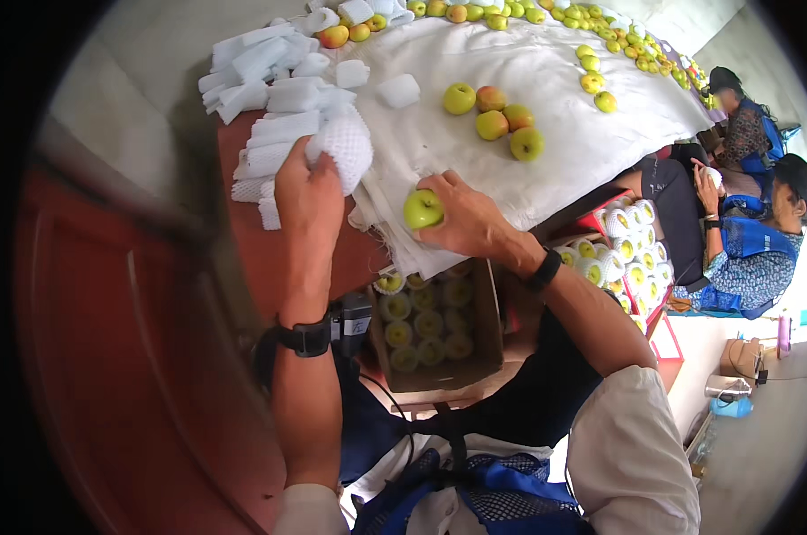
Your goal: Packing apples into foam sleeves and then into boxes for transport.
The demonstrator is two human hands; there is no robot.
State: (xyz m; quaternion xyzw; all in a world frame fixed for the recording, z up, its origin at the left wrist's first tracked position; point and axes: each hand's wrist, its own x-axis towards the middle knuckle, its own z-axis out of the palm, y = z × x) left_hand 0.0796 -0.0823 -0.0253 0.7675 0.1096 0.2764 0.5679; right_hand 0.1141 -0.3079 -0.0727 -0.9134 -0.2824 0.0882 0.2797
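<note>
My left hand (310,187) grips a white foam net sleeve (344,148), which looks puffed out; I cannot tell what is inside it. Held between thumb and fingers of my right hand (467,217) is a bare green apple (422,208), just above the near edge of the white cloth (417,154). A heap of flat foam net sleeves (276,124) lies left of my left hand, on the red-brown tabletop (296,261). Beyond my right hand, several loose yellow-green and reddish apples (492,125) rest on the cloth.
Below the table edge, between my legs, stands a cardboard box (437,381) with sleeved apples in rows. Red-edged boxes of sleeved apples (634,267) are to the right, beside a seated person (754,247). Another person (744,127) sits farther off. Many apples (604,27) line the far edge.
</note>
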